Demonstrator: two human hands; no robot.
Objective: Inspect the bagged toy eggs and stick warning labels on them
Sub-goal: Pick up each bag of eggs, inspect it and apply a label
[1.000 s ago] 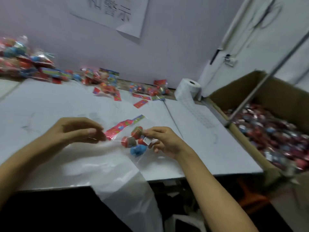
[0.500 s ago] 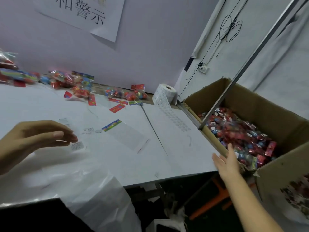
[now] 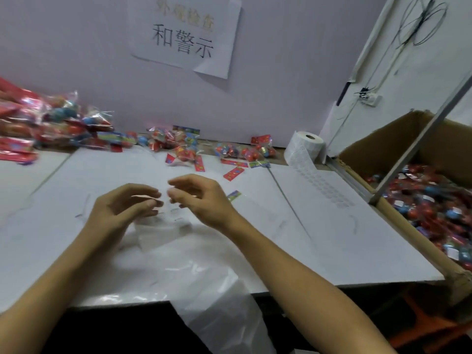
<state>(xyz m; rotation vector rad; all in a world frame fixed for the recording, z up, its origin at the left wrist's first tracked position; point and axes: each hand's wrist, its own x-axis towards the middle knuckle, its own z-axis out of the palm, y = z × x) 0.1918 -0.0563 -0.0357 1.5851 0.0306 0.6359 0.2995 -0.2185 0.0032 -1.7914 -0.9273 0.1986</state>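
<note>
Left hand (image 3: 122, 208) and right hand (image 3: 201, 198) meet fingertip to fingertip, apparently pinching a small label strip (image 3: 173, 213); grip unclear. Labels: thin, limp, adhesive. Handle by edges.

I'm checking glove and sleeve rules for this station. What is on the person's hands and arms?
Nothing shows. The left hand and right hand are bare: no gloves, rings or watch visible. Both forearms are uncovered up to the picture's edge, with no sleeve in view.
</note>
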